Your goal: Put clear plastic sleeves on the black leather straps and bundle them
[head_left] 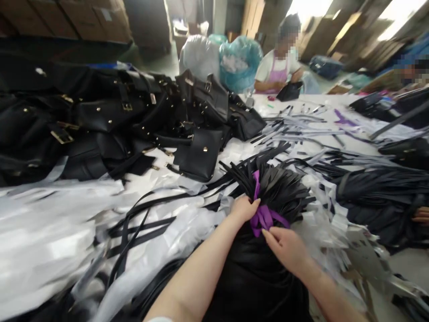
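Observation:
A thick bundle of black straps lies in front of me, its cut ends fanned out away from me. Around it runs a purple ribbon with loops and a loose tail. My left hand is closed at the ribbon's left side, thumb and fingers pinching it against the bundle. On the near right, my right hand pinches a lower part of the ribbon between thumb and finger. Below the hands, black material fills the space between my forearms.
Black bags with gold buckles are heaped at the left and back. White wrapping sheets and loose straps spread across the table. Another strap bundle lies right, near a co-worker's fingers. A person in a pink apron handles a black piece opposite.

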Demonstrator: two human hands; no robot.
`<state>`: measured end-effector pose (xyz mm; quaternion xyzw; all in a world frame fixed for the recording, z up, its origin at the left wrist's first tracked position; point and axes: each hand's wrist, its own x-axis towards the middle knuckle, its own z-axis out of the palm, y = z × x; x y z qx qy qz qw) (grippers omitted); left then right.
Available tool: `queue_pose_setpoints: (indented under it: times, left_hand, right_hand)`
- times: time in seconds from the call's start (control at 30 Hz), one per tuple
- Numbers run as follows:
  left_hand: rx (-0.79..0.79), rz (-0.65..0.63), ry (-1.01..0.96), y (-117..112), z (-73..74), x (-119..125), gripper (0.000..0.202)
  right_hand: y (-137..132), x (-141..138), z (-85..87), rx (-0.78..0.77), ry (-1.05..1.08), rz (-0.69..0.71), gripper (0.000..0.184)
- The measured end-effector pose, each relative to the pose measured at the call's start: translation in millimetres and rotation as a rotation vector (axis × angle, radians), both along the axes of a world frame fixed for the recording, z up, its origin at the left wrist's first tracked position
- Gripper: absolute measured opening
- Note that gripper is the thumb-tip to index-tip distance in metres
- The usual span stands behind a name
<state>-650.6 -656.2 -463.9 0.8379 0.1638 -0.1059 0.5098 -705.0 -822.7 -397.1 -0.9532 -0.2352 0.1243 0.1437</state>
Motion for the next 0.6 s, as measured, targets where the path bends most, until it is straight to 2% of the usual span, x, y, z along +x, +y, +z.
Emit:
queue_pose_setpoints:
  times: [0.07,0.13,0.3,0.4,0.53,0.6]
  left_hand:
    - [0.017,-0.018,-0.01,-5.0,-7.3,16.9,0.036]
    - [0.016,0.004,-0.029,-7.4,-15.6,22.7,0.031]
    - [-0.162,0.146,-0.064,-2.5,-30.2,9.1,0.055]
    - [-0.307,0.283,-0.091,-5.5,-26.7,-3.8,0.06]
    - [-0.407,0.437,-0.142,-17.0,-13.9,-13.6,0.055]
    - [-0.562,0.51,-0.144,-20.0,-9.5,-14.5,0.049]
  right_hand:
    - [7.6,-20.0,-9.8,0.039,0.069,-0.032,0.05]
    - [14.7,-34.3,-19.0,0.073,0.136,-0.04,0.046]
    - [20.0,-48.4,-34.6,0.195,0.136,-0.084,0.046]
    - [18.1,-49.4,-41.9,0.241,0.113,-0.089,0.047]
    - [15.0,-48.2,-47.1,0.265,0.095,-0.049,0.046]
    - [10.8,-47.6,-47.7,0.292,0.105,-0.053,0.046]
